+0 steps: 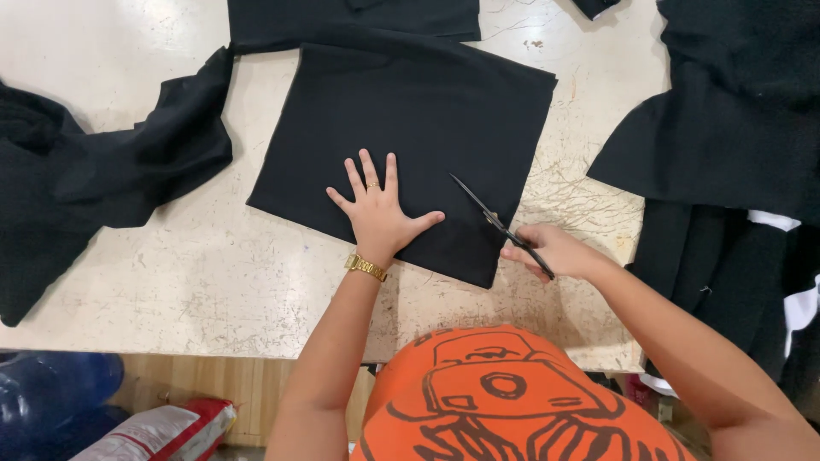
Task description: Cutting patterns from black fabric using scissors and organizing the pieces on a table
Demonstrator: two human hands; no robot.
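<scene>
A folded square of black fabric [410, 128] lies flat on the worn pale table [213, 282]. My left hand [376, 213] presses palm-down on its near part, fingers spread, with a ring and a gold wristwatch. My right hand [555, 252] grips the handles of black scissors [491, 218]. Their thin blades point up and left over the fabric's right near corner, close to my left thumb.
A crumpled black cloth [94, 171] lies at the left, more black fabric [359, 17] at the far edge, and a big black pile [735, 119] at the right. Below the table edge sit a blue object [51, 384] and a printed bag [162, 431].
</scene>
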